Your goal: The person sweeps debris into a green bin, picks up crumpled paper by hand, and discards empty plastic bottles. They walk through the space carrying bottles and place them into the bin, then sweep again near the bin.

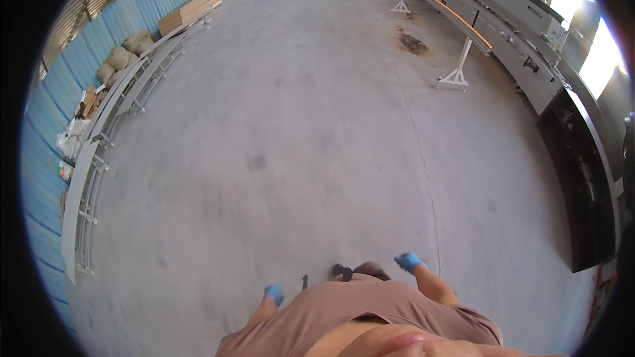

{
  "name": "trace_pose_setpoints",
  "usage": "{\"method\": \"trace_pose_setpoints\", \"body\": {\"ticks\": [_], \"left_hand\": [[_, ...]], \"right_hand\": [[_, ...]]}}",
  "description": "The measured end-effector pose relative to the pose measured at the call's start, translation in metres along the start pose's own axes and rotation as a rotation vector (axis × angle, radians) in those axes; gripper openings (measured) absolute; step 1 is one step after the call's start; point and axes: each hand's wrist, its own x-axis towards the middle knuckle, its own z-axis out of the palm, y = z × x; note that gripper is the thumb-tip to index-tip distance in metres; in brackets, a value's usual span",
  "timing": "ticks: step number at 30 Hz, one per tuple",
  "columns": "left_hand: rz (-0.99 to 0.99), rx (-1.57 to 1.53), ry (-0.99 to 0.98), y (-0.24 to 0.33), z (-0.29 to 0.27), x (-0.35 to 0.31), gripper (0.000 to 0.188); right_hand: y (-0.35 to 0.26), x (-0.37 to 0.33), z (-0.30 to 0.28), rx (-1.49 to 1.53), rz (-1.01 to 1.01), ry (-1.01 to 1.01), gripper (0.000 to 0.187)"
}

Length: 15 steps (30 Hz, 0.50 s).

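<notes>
My left hand [274, 293], in a blue glove, hangs beside my body at the lower edge. It is small and smeared, so its fingers do not show clearly. Farther forward on the right is my right hand [411, 262], gloved in the same blue and held out over the floor. Its fingers are blurred, and I make out nothing held in either hand. Both hands are apart from all the equipment around. Between them, past my brown shirt [370, 294], a dark object [342, 271] shows, too blurred to name.
Grey concrete floor [297, 125] stretches ahead, with a crack and a brown stain [413, 43]. Long low racks [99, 119] line the blue wall [49, 132], beside sacks [120, 58] and stacked boards [188, 12]. A long machine [522, 46] and an orange-topped rail stand [456, 69] are on the right.
</notes>
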Motion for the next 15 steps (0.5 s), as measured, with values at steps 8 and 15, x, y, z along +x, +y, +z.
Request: {"method": "trace_pose_setpoints", "body": {"ticks": [8,15], "left_hand": [[0.781,0.267,-0.171,0.521,0.194,0.086,0.042],[0.729,0.307,-0.087,0.728,0.246,0.110,0.045]], "right_hand": [[0.026,0.140,-0.065,-0.056,0.428,-0.185,0.041],[-0.217,0.390,-0.254,-0.283,0.177,-0.205,0.040]]}}
